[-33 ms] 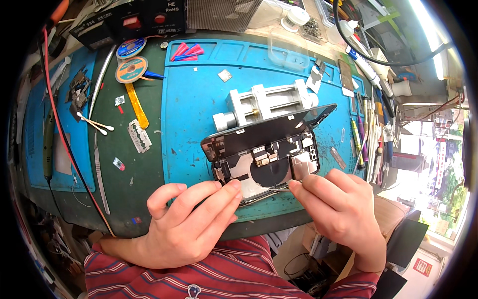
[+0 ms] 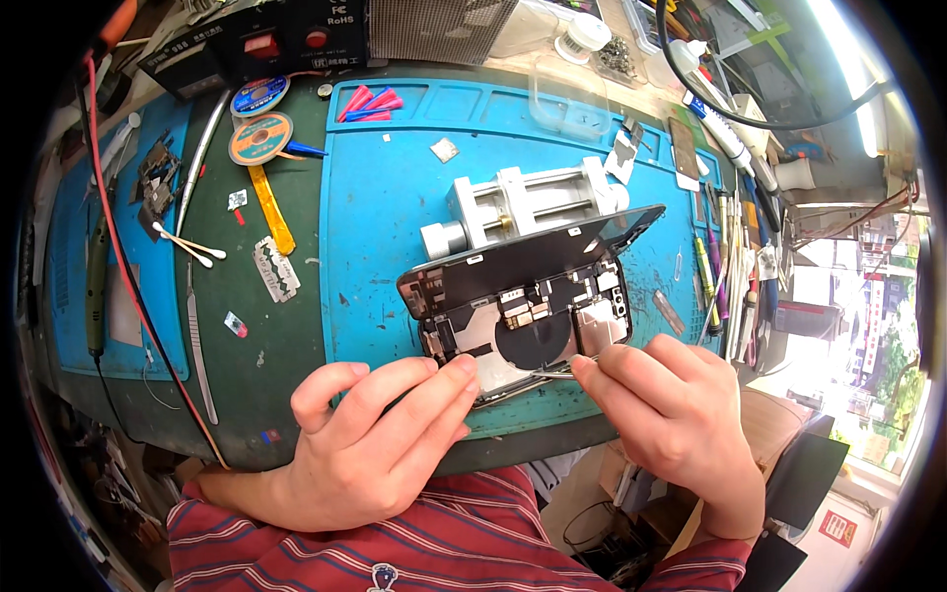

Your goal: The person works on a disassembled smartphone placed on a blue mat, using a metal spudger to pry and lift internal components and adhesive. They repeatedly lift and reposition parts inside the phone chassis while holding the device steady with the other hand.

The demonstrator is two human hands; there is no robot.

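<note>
An opened smartphone (image 2: pixel 490 333) lies on the blue work mat, its inner parts showing. Its dark screen panel (image 2: pixel 533 255) is tilted up along the far side, by a silver clamp fixture (image 2: pixel 538 204). My left hand (image 2: pixel 380 439) is closed at the phone's near left edge, fingertips on the housing; the exact grip is partly hidden. In my right hand (image 2: pixel 676 419) a thin pair of metal tweezers (image 2: pixel 558 374) is pinched, much of it covered by the fingers. Its tip reaches over the phone's near edge, below the round black pad (image 2: pixel 536 342).
Left of the mat lie a razor blade (image 2: pixel 275 269), cotton swabs (image 2: pixel 189 244), a scalpel (image 2: pixel 200 350) and tape spools (image 2: pixel 261 138). Several pens and slim tools (image 2: pixel 735 266) line the right side. A black device (image 2: pixel 261 44) and a transparent box (image 2: pixel 570 104) stand at the back.
</note>
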